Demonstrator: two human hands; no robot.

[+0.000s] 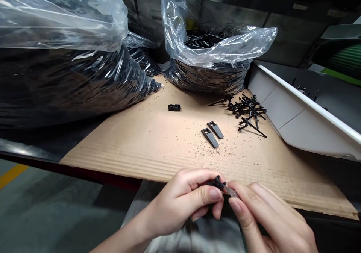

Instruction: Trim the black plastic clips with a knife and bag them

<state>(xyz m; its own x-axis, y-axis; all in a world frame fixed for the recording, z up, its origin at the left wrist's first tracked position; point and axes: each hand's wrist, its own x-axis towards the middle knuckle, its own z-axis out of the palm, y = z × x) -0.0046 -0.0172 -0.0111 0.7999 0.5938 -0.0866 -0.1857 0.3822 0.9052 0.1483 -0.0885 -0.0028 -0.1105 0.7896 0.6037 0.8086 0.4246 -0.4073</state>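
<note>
Between the thumb and fingers of my left hand [188,198] is a small black plastic part [217,182]. My right hand [270,211] pinches a thin metal blade [231,192], its tip against the black part; the fingers cover the rest of the blade. Both hands are just in front of the cardboard's near edge. Beyond them lie two dark tapered clips [210,137] with square holes, side by side. Farther back sits a single black piece [174,107]. To the right is a tangled pile of black sprues [248,108].
Cardboard [135,140] with dark shavings covers the table. A big clear bag [70,80] of dark parts stands at left, another open bag [208,72] at the back. A white bin [299,114] with black pieces inside borders the right.
</note>
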